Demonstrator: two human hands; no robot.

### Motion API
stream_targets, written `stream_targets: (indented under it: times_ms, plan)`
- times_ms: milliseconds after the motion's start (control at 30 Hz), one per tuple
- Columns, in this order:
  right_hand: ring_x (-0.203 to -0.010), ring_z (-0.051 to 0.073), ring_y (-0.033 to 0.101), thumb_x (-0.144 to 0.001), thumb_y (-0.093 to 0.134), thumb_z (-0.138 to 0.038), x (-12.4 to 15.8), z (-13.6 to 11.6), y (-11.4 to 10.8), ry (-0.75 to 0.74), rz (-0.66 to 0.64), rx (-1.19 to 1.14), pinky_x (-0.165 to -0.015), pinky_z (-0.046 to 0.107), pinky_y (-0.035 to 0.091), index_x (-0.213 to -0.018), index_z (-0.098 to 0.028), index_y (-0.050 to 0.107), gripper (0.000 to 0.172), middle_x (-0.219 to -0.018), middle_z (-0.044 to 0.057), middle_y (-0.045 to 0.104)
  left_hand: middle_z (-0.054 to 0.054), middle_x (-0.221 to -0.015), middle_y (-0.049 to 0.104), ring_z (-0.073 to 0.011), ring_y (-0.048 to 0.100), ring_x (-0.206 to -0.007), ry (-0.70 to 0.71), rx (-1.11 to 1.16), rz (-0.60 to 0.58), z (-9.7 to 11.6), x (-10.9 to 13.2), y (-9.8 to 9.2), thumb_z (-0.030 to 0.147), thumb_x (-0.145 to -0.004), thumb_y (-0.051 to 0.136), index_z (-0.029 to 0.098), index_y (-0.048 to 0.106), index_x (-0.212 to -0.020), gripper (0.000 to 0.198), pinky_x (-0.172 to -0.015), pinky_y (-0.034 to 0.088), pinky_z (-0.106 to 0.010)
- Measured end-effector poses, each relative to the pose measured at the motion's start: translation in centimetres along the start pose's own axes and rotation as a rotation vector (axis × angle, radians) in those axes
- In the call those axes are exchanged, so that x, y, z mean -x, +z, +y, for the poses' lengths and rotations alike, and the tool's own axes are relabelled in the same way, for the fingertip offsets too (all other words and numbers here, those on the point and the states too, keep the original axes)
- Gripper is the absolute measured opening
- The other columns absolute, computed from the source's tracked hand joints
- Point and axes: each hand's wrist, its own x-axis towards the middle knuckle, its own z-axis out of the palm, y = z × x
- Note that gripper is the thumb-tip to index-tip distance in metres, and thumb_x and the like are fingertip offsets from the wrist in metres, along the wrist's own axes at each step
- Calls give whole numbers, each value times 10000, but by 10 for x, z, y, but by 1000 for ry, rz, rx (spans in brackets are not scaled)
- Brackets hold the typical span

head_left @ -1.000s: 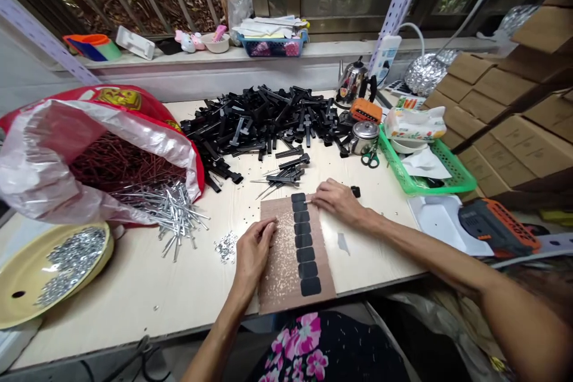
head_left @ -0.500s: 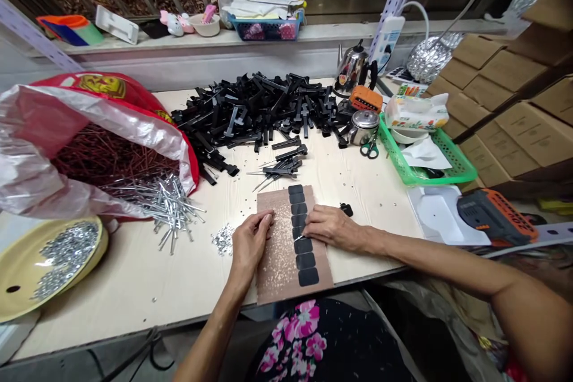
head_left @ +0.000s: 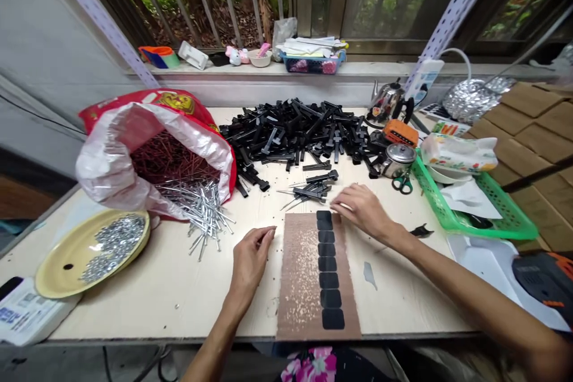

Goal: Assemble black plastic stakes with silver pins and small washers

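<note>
Pale tabletop (head_left: 197,304), brown sheet (head_left: 301,286) between both hands (head_left: 249,258)

pale tabletop (head_left: 201,304) is pretty packed tbh: heap of black parts (head_left: 304,131) at the back, red sack (head_left: 105,161) on the left, silvery rods (head_left: 206,218) by its mouth, brown sheet (head_left: 298,310) up front, scissors (head_left: 401,184) and green basket (head_left: 505,230) off right.

Brown rectangular sheet (head_left: 290,292): pale speckles left of patches | black rounded-square patches (head_left: 330,280): uniform | heaped slender black pieces (head_left: 304,125): uniform | red plastic sack (head_left: 101,110): whitish lining, yellow emblem | thin metal rods (head_left: 203,215): silver | yellow round dish (head_left: 51,248): plain | perforated basket (head_left: 514,228): bright green
</note>
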Motion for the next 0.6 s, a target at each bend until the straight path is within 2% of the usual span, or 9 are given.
stream_targets:
  times_ms: [67, 167, 267, 333, 433, 533, 600]
  plan:
    - [-837, 196, 507, -946, 466, -349, -46, -14, 21, -24, 31, 27, -709, 339, 353, -906, -203, 658, 245, -895, 54, 652, -78, -931, 718, -237, 650, -859, 46, -113, 28, -7, -6, -6, 397, -854, 503, 205, 724, -880, 294, -767, 481, -344]
    - [-866, 217, 479, -925, 502, -358, -99, -27, 57, -84, -82, 133, -730, 357, 325, -814, -187, 672, 265, -876, 75, 639, -81, -893, 708, -239, 630, -829, 84, -260, 73, -20, -8, -19, 389, -867, 479, 202, 716, -887, 302, -748, 461, -351]
    - [-863, 230, 463, -913, 512, -274, -121, -32, 85, -131, -200, 203, -734, 371, 308, -768, -173, 663, 233, -856, 90, 629, -74, -875, 693, -243, 595, -837, 114, -379, 122, -33, -2, -37, 383, -870, 488, 209, 711, -906, 286, -746, 439, -352]
    - [-833, 220, 458, -916, 471, -185, -122, -35, 92, -144, -212, 207, -725, 366, 308, -785, -169, 656, 227, -848, 93, 620, -71, -860, 683, -243, 570, -840, 154, -427, 115, -39, 4, -46, 370, -879, 486, 209, 713, -920, 282, -747, 433, -354]
    - [-791, 195, 450, -926, 419, -145, -115, -42, 82, -118, -105, 162, -673, 333, 319, -872, -185, 646, 236, -869, 83, 594, -72, -836, 661, -231, 531, -814, 243, -467, 70, -39, 10, -48, 343, -895, 476, 213, 716, -958, 280, -704, 436, -340]
    - [-811, 178, 466, -959, 387, -224, -101, -52, 54, -56, 44, 38, -587, 283, 332, -978, -219, 636, 250, -922, 66, 556, -76, -836, 641, -214, 501, -807, 371, -505, -21, -31, 15, -38, 319, -905, 477, 222, 716, -963, 264, -670, 435, -322]
    - [-815, 166, 487, -972, 377, -275, -88, -59, 35, -41, 88, -80, -572, 263, 370, -1031, -219, 630, 266, -939, 64, 538, -77, -850, 636, -212, 490, -817, 452, -527, -105, -27, 18, -31, 281, -911, 474, 231, 714, -947, 248, -665, 426, -321]
